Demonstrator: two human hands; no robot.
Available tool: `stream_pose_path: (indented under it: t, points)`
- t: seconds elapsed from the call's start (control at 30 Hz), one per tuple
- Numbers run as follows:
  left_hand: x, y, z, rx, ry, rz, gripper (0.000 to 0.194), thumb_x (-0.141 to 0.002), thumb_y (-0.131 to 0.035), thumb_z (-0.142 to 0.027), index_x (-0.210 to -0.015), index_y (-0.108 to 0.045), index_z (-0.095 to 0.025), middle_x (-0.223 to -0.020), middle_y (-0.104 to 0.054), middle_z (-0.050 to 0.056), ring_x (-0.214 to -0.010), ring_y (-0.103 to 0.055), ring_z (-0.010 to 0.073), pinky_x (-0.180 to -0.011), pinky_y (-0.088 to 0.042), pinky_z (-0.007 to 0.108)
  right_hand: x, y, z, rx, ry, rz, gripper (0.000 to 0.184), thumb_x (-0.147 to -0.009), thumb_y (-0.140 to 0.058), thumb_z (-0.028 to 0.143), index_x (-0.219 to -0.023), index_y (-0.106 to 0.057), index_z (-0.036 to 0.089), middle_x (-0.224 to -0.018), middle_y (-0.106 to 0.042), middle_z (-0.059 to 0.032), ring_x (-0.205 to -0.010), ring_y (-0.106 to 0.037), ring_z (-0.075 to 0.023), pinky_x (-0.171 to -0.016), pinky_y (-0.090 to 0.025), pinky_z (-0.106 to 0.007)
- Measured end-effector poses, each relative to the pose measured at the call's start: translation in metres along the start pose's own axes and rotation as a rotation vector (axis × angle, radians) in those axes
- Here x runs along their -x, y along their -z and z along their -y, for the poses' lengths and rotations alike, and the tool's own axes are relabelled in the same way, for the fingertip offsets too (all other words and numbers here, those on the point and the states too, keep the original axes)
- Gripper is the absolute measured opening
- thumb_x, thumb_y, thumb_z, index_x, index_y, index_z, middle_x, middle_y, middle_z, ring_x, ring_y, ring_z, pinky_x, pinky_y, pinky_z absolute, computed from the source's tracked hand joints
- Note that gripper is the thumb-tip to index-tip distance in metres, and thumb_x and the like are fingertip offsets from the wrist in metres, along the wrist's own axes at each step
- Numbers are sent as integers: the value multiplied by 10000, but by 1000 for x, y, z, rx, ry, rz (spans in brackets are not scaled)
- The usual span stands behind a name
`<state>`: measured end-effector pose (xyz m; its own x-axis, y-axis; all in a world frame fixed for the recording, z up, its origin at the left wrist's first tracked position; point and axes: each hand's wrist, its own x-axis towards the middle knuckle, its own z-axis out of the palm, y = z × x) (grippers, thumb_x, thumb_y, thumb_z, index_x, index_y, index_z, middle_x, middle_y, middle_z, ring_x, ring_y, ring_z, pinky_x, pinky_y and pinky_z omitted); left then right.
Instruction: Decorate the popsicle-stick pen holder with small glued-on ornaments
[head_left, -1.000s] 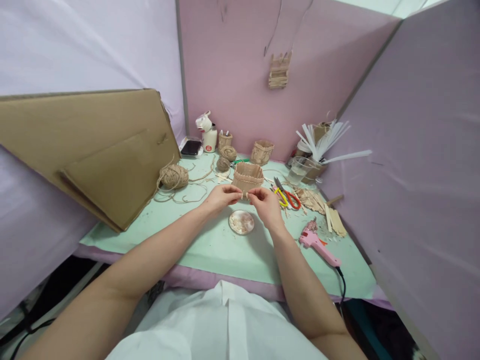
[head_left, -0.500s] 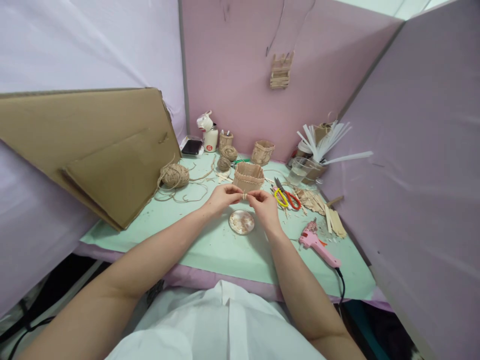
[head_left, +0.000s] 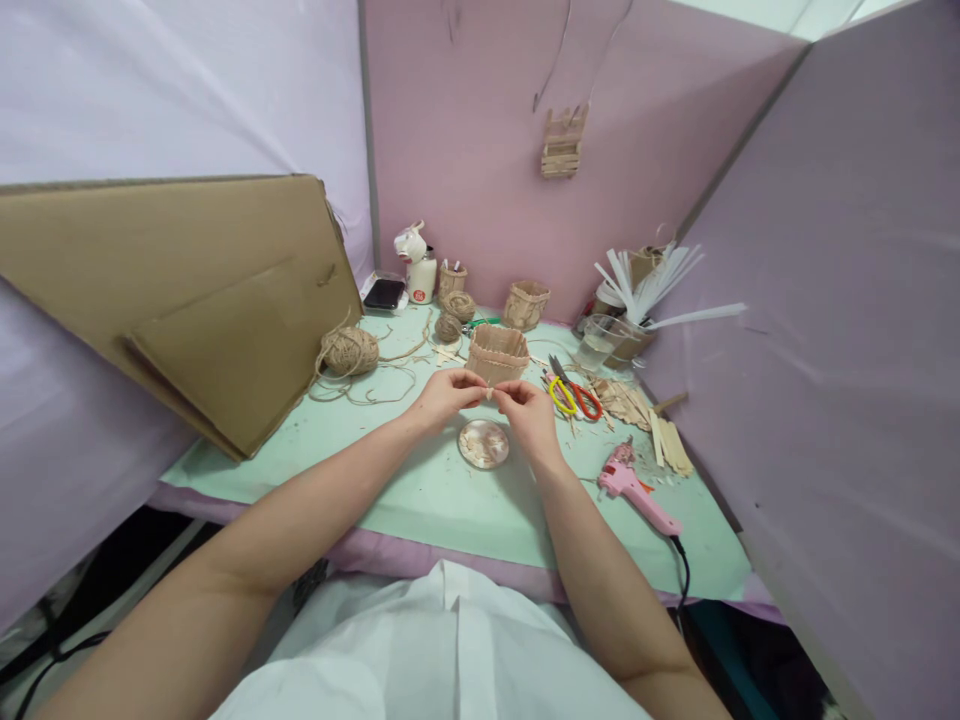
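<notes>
My left hand (head_left: 450, 396) and my right hand (head_left: 528, 408) meet at the middle of the table, fingertips pinched together on a small pale piece (head_left: 489, 394). It looks like a bit of thin wood or husk, too small to name surely. Just behind the fingers stands a box-shaped woven basket (head_left: 498, 352) with a braided rim. Below the hands lies a small round dish (head_left: 483, 444) holding pale scraps. Right of my right hand are scissors (head_left: 574, 392) with yellow and red handles.
A pink glue gun (head_left: 637, 488) with a black cord lies at right, near wooden strips (head_left: 672, 446). Twine balls (head_left: 349, 351) sit at left beside a large cardboard sheet (head_left: 225, 310). Behind are another basket (head_left: 526, 304), a plastic cup (head_left: 597, 342) and white glue sticks (head_left: 637, 290).
Both hands stay in nearly the same place. The small piece between the fingertips appears slightly turned and shows less.
</notes>
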<state>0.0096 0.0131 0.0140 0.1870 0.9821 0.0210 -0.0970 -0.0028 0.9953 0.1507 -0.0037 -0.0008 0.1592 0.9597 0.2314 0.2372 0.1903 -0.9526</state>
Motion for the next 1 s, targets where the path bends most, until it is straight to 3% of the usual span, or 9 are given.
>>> stream_pose_path:
  t: [1.0]
  points:
    - [-3,-4,10,-14,-27,-50,163,-566,-699,-216,-695,-670,-121,-646,-640,31,-621,-562,120,-642,-450,269,0,-2,-2,-73,-52,-42,183,-627,-647,286,-739,-669,142,-689,-661,-31,-586,-533,-131,-551,-410,-253]
